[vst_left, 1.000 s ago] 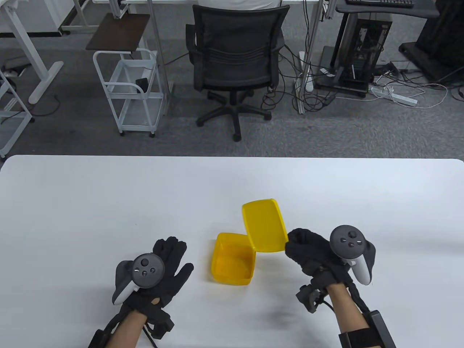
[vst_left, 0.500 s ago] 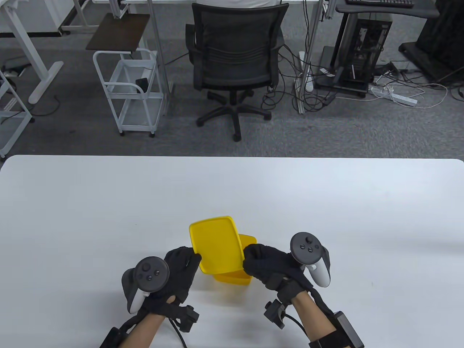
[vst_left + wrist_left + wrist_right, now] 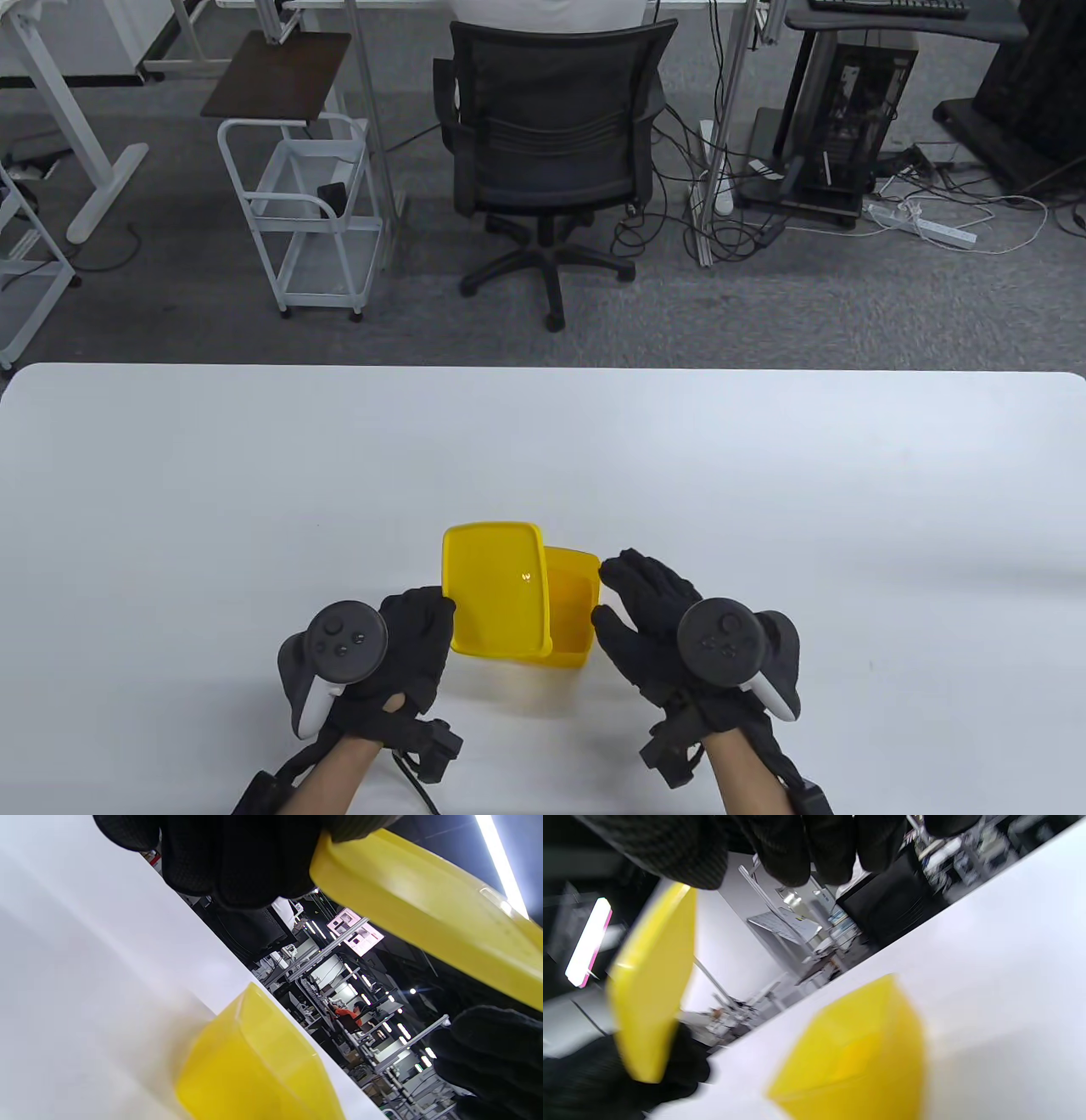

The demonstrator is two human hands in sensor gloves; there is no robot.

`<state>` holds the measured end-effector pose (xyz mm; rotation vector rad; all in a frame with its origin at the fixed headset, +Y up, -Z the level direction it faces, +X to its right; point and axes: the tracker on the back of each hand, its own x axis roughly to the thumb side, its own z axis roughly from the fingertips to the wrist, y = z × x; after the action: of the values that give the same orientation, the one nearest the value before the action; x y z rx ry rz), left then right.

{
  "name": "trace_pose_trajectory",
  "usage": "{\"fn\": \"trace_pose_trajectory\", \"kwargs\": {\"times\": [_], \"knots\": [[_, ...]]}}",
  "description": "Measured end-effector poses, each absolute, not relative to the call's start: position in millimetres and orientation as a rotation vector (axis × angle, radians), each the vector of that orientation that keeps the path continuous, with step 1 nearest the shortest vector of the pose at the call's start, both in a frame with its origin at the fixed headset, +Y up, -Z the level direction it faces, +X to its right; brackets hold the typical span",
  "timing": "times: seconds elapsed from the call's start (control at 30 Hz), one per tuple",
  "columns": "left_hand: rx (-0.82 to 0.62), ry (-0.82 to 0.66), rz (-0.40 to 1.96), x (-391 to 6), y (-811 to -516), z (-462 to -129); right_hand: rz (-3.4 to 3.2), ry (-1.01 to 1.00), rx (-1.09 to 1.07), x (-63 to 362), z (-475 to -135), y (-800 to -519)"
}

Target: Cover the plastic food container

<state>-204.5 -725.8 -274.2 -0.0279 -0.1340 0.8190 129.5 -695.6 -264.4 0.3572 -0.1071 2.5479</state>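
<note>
The yellow plastic container [image 3: 570, 607] stands open on the white table [image 3: 254, 475]. My left hand [image 3: 433, 615] grips the yellow lid [image 3: 496, 590] by its left edge and holds it above the container, shifted left, so the container's right part stays uncovered. My right hand [image 3: 632, 594] is open and empty just right of the container; contact cannot be told. In the left wrist view the lid [image 3: 424, 921] hangs above the container [image 3: 254, 1060], apart from it. The right wrist view shows the lid [image 3: 653, 984], the container [image 3: 857, 1052] and my right fingers [image 3: 797, 849] holding nothing.
The table's far edge [image 3: 543, 367] lies well beyond the container. A black office chair [image 3: 551, 127] and a white cart [image 3: 305, 221] stand on the floor behind it. Nothing else lies on the table.
My right hand carried the lid left over the container, my left hand took its left edge, and my right hand let go and opened. The lid now lies flatter and lower.
</note>
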Motion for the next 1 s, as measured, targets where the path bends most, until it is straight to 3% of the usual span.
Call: {"fn": "trace_pose_trajectory", "kwargs": {"times": [0.1, 0.3, 0.53, 0.73, 1.0], "knots": [[-0.015, -0.128, 0.763, -207.4, -725.5, -271.5, 2.704, -0.139, 0.317, 138.9, -262.5, -713.3], [-0.003, -0.147, 0.681, -202.9, -710.4, -274.0, 2.865, 0.068, 0.29, 149.1, -269.1, -735.2], [-0.121, -0.178, 0.31, -151.4, -679.7, -314.1, 2.891, 0.124, 0.272, 152.8, -277.3, -742.5], [-0.201, -0.122, 0.099, -114.3, -695.2, -334.7, 2.906, 0.161, 0.264, 153.5, -279.5, -747.5], [-0.213, -0.071, -0.102, -99.0, -720.2, -334.9, 2.929, 0.153, 0.265, 148.7, -279.3, -748.9]]}}
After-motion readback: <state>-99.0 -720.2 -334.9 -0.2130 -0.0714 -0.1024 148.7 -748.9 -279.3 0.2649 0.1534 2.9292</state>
